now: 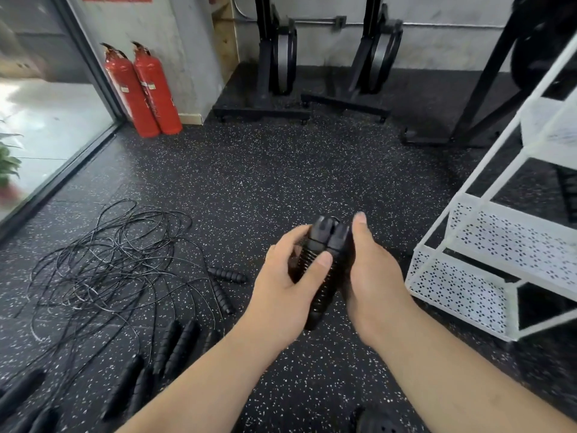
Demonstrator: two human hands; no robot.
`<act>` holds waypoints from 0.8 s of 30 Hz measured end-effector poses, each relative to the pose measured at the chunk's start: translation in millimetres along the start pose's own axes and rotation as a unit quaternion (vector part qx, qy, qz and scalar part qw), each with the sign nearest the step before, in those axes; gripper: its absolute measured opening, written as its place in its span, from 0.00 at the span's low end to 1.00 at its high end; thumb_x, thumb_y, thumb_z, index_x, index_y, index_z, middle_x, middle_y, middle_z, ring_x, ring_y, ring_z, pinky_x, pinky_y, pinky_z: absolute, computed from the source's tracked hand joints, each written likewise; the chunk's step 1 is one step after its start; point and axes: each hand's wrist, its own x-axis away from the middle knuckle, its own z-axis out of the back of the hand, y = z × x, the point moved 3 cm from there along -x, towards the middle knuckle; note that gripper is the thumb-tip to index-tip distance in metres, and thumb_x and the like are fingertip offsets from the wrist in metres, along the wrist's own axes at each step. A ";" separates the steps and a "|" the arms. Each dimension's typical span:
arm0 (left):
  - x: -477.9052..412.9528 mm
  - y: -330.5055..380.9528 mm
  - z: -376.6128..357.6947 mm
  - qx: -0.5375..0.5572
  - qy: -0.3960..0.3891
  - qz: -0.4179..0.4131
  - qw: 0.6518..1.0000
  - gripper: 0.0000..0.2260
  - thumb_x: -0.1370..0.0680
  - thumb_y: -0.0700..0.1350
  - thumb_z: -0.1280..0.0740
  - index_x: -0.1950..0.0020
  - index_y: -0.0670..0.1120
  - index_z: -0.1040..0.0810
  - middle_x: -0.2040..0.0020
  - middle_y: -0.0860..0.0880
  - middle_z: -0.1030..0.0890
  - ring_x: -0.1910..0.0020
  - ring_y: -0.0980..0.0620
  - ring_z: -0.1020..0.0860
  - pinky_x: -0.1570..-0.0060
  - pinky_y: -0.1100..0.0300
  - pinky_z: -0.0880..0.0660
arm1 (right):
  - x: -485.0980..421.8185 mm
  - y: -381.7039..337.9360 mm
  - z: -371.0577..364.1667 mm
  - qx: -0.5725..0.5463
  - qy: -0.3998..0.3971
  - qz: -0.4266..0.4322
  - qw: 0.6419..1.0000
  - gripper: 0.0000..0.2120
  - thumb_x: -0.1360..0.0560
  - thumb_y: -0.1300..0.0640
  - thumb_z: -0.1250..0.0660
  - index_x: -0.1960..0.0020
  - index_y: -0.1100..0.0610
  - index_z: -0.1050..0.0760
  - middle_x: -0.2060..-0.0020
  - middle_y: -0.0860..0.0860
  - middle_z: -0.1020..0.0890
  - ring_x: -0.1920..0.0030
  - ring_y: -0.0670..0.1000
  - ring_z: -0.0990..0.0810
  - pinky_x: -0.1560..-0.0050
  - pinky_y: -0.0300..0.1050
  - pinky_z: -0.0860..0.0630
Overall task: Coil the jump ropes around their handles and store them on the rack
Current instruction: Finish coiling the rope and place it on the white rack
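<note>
Left hand (pixel 285 278) grips the paired handles (pixel 324 254), thumb across; right hand (pixel 373 276) clasps them from the right, thumb raised.

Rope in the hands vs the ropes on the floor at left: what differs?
The held rope is off the ground, gripped by the left hand and the right hand; the floor ropes lie on the speckled floor. The held rope's two handles sit side by side with no cord trailing; the floor ropes' cords sprawl in a tangle, handles scattered. Shared: black ribbed handles, neither on the white rack.
</note>
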 end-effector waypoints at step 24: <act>65.5 73.9 -91.4 -0.080 -0.018 -0.081 0.993 0.19 0.12 0.58 0.45 0.19 0.65 0.35 0.44 0.75 0.22 0.45 0.78 0.25 0.46 0.77 0.30 | 80.2 -58.4 71.2 0.046 0.090 0.180 0.978 0.20 0.17 0.34 0.37 0.47 0.51 0.19 0.52 0.50 0.13 0.50 0.50 0.13 0.45 0.52 0.17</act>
